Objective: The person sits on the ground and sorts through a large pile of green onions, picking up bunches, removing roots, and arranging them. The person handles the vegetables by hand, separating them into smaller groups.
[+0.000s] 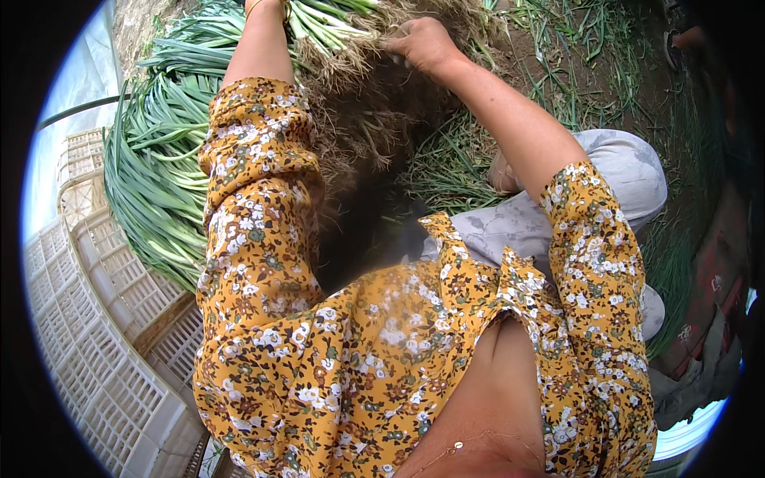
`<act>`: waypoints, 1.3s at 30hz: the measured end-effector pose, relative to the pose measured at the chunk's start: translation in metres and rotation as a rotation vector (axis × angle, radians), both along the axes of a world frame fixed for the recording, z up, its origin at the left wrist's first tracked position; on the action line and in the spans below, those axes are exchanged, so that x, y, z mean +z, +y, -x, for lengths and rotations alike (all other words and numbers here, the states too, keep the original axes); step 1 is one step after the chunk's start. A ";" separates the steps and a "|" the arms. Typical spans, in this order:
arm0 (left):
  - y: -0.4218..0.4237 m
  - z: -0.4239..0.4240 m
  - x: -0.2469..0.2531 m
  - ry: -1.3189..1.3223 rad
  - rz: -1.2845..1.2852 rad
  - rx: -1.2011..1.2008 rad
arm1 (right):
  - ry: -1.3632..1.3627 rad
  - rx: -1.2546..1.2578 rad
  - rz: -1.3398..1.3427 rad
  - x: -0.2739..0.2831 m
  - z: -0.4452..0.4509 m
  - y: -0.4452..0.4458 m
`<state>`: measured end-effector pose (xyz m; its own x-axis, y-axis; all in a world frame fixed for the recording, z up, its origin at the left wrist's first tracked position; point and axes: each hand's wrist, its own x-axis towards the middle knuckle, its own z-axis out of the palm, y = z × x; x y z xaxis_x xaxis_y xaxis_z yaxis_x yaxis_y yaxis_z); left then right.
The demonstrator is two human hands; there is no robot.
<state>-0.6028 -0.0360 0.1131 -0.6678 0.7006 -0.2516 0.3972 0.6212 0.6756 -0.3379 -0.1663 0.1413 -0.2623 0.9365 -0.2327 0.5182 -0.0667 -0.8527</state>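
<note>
My right hand (pixel 421 46) is at the root ends of a bundle of leek-like plants (pixel 326 27) with pale stalks and stringy, soil-brown roots. Its thumb and fingers are bent toward the roots; whether they grip any is unclear. My left forearm (pixel 261 51) reaches over the plants to the top edge, and the left hand itself is out of view past the wrist bracelet. Beneath that arm lies a thick pile of the same plants (pixel 158 149), their long flat green leaves fanning left. Matted roots (pixel 373 128) hang along the pile's right side.
White slatted plastic crates (pixel 98 352) stand along the left. Loose green leaves (pixel 460 173) litter the brown soil (pixel 520 66). A bent knee in pale trousers (pixel 621 167) is at the right. Another person's foot (pixel 672 51) shows at the upper right edge.
</note>
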 end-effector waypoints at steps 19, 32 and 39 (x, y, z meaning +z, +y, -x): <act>0.023 0.062 0.028 -0.133 0.160 0.132 | -0.450 -0.540 -0.335 0.267 -0.292 -0.122; 0.011 0.035 0.021 -0.002 0.086 0.111 | 0.150 -2.085 -0.632 0.223 -0.450 -0.739; -0.019 0.044 0.040 0.249 0.095 0.084 | 0.537 -2.084 -0.422 0.157 -0.428 -0.734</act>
<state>-0.6465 -0.0547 0.1534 -0.7722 0.6211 -0.1338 0.4881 0.7148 0.5009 0.0900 -0.9005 0.2979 0.9516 -0.1516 -0.2674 -0.2512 0.1181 -0.9607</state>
